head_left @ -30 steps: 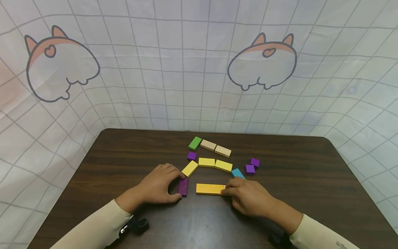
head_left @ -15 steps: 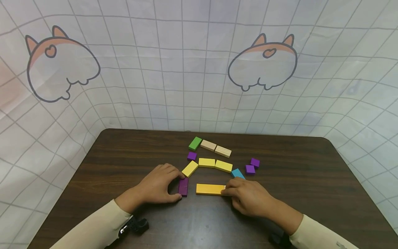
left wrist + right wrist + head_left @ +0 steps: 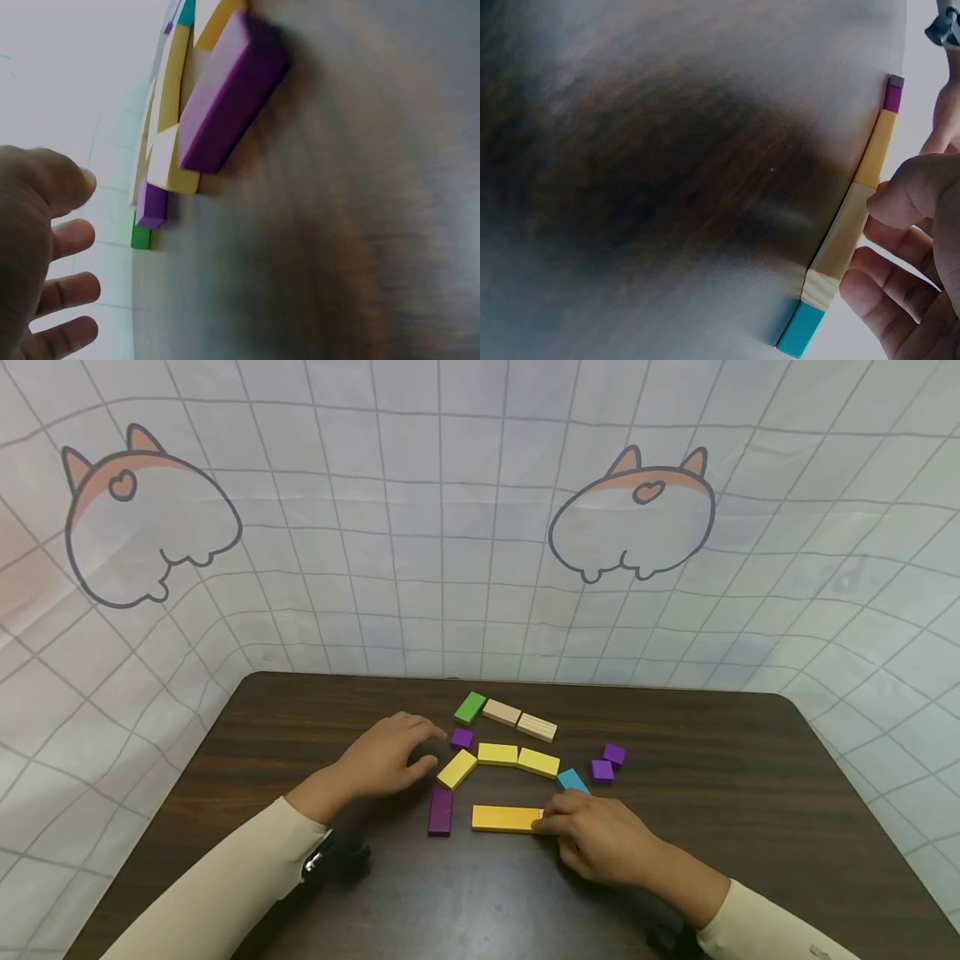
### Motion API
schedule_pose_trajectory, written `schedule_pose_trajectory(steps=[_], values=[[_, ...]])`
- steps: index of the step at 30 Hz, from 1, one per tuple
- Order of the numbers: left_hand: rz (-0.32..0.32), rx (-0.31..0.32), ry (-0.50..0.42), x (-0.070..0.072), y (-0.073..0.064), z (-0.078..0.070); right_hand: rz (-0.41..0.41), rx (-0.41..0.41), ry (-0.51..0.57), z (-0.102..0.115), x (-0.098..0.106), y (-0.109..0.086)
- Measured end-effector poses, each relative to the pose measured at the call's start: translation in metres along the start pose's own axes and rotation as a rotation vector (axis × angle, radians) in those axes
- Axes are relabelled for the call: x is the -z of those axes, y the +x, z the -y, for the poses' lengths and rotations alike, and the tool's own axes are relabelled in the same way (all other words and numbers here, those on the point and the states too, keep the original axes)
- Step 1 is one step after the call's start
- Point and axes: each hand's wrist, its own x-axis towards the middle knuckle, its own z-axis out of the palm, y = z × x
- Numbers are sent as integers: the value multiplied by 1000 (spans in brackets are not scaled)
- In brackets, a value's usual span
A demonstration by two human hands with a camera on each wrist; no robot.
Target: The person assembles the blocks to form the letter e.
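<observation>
My left hand [image 3: 381,758] hovers left of a small purple cube [image 3: 462,738], fingers spread and holding nothing. Below it lies a dark purple block [image 3: 440,812], touching the end of the yellow arc. My right hand [image 3: 600,837] rests at the right end of an orange block [image 3: 506,818], mostly covering a plain wooden block [image 3: 838,244] that shows in the right wrist view. Its thumb and curled fingers pinch this wooden block, which lies end to end with the orange one. A blue block [image 3: 573,781] sits just beyond the right fingers.
Yellow blocks [image 3: 498,754] form an arc behind the orange one. Farther back lie a green block [image 3: 469,708] and two pale wooden blocks [image 3: 501,712]. Two purple cubes [image 3: 602,771] stand at right. A grid-patterned cloth [image 3: 465,543] hangs behind the dark table [image 3: 300,706].
My left hand has let go of the dark purple block and moved away from me, toward the small purple cube. The right hand has stayed in place.
</observation>
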Motion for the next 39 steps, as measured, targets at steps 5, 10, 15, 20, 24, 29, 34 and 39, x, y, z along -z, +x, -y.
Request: schedule_pose_trajectory(steps=[5, 10, 15, 20, 24, 29, 34, 39], values=[[40, 25, -6, -3, 18, 7, 8, 0, 6, 1, 1, 1], [71, 47, 5, -10, 31, 13, 10, 2, 5, 1, 2, 1], [81, 42, 2, -13, 39, 15, 3, 8, -6, 1, 2, 1], [95, 37, 7, -16, 43, 14, 14, 6, -3, 1, 2, 2], [105, 31, 16, -17, 46, 14, 20, 2, 0, 0, 3, 2], [100, -1, 37, -20, 50, 13, 23, -4, 1, 1, 3, 2], [87, -21, 52, -22, 52, 12, 21, -1, -2, 2, 2, 1], [68, -29, 66, -24, 54, 13, 19, -3, 2, 1, 2, 0]])
